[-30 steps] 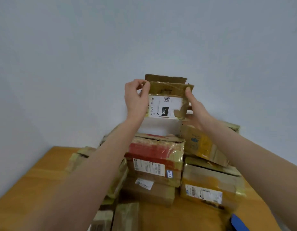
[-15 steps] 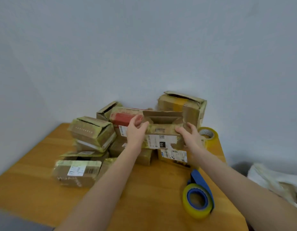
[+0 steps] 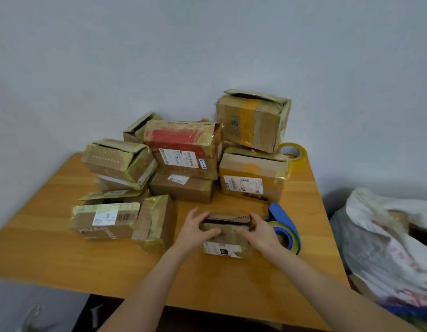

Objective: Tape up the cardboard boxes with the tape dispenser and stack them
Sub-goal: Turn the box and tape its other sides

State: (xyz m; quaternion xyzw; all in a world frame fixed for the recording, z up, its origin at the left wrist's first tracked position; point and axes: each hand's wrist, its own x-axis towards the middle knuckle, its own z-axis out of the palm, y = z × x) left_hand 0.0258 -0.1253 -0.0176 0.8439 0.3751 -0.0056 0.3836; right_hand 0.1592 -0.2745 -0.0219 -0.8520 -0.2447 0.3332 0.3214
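My left hand [image 3: 195,232] and right hand [image 3: 258,232] grip the small box [image 3: 223,248] by its ends, fingers curled over the flaps. It sits on the table [image 3: 63,248], long side running left to right; the tape dispenser [image 3: 283,226] lies just right of the box, nearest my right hand

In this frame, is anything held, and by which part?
The small brown cardboard box with a white label: the left hand grips its left end, the right hand its right end, fingers curled over its top.
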